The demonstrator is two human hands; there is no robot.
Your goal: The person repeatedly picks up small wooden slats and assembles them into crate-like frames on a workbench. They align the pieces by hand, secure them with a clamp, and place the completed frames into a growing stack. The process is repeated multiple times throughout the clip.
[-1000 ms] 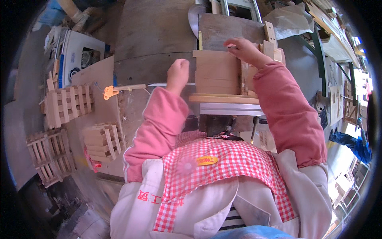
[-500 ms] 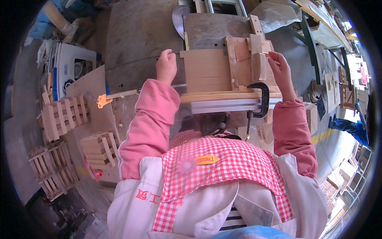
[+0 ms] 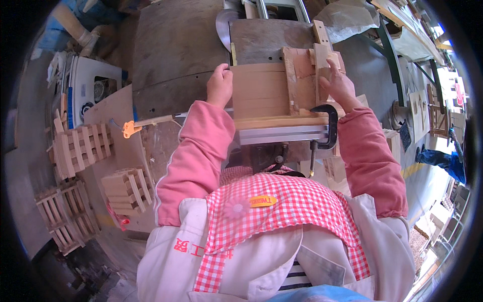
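Observation:
My left hand [image 3: 220, 84] is closed at the left end of the flat wooden strips [image 3: 259, 88], its fingers against their edge; anything inside the fingers is hidden. On the right, my right hand [image 3: 341, 86] grips a pale wooden block [image 3: 322, 89] with fingers and thumb on either side. That block stands on a worn wooden jig [image 3: 296, 70], which touches the strips' right end. Along the near side runs a wooden rail [image 3: 276, 121] backed by a metal bar [image 3: 282, 134]. A black C-clamp [image 3: 332, 126] holds the bar's right end.
A round saw blade [image 3: 223, 27] rises from the grey metal table [image 3: 176, 55] beyond my left hand. An orange-handled tool [image 3: 132, 129] lies at the left. Slatted wood stacks [image 3: 126, 189] stand lower left. Another person's arm [image 3: 73, 22] shows far left.
My left hand has moved right onto the strips' end, whose uneven edge now looks lined up. My right hand has shifted left and taken hold of the block.

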